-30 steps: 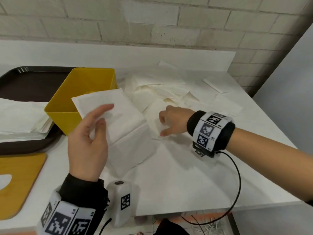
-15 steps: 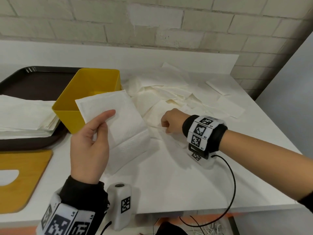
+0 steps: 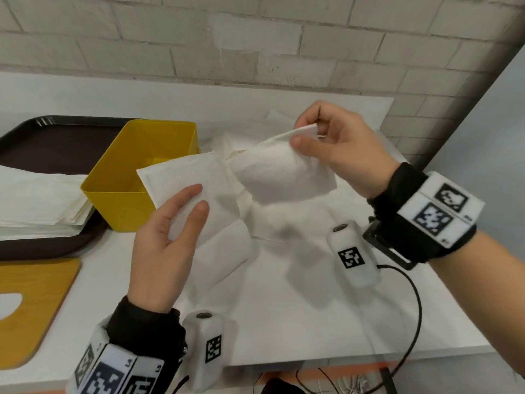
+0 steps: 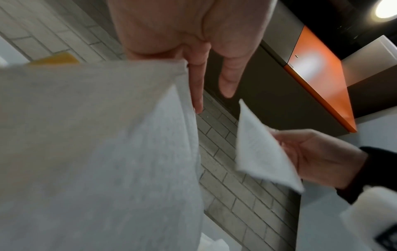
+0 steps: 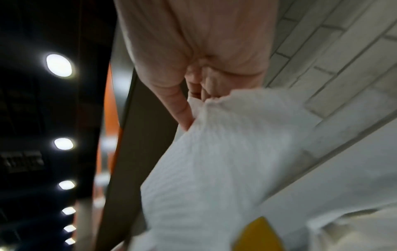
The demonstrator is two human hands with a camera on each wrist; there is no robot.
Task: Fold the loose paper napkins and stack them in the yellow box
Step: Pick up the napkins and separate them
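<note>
My left hand (image 3: 181,223) holds a folded white napkin (image 3: 193,180) upright in the air, just in front of the yellow box (image 3: 136,166). Two fingers lie on its near face, and the thumb is hidden. That napkin fills the left of the left wrist view (image 4: 96,144). My right hand (image 3: 309,137) pinches the top corner of a second white napkin (image 3: 281,172), which hangs to the right of the first one. The right wrist view shows the same pinch on this napkin (image 5: 214,169). What lies in the box is hidden from here.
Loose napkins (image 3: 235,143) lie on the white table behind the two held ones. A brown tray (image 3: 42,137) at the left carries a stack of flat napkins (image 3: 37,200). A wooden board (image 3: 28,302) lies at the near left. The brick wall runs behind the table.
My right hand has come up off the table with a napkin pinched in it and now hangs beside the left hand's napkin. The left hand kept its napkin.
</note>
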